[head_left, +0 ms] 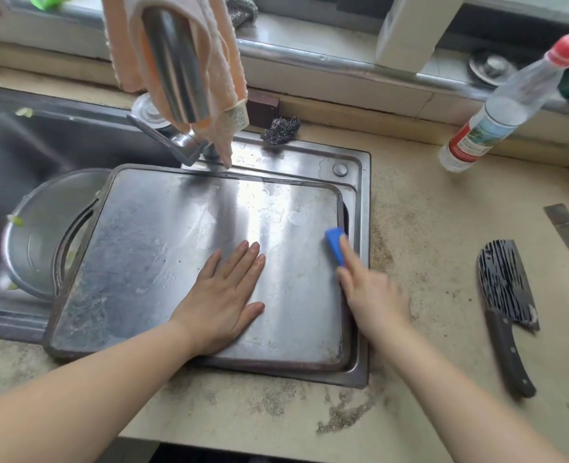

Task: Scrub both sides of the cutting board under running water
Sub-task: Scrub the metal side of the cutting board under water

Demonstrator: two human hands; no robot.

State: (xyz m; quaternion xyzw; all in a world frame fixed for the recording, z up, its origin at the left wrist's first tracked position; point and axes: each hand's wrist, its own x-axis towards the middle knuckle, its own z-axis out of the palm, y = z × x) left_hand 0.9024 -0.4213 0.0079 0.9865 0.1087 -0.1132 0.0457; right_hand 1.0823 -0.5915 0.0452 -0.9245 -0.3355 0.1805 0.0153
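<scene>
A steel cutting board [162,248] with a dark rim and a slot handle at its left end lies flat across the right part of the sink [356,182]. Its surface is wet and streaky. My left hand [224,295] presses flat on the board's middle, fingers straight. My right hand [366,289], blurred, holds a blue sponge [335,243] at the board's right edge. The faucet spout [176,65] hangs above the board's far side; no running water shows.
An orange cloth [223,78] is draped over the faucet. A steel bowl [42,235] sits in the left basin. Steel wool [281,128] lies behind the sink. On the counter to the right lie a cleaver [507,295] and a clear bottle [510,101] with a red cap.
</scene>
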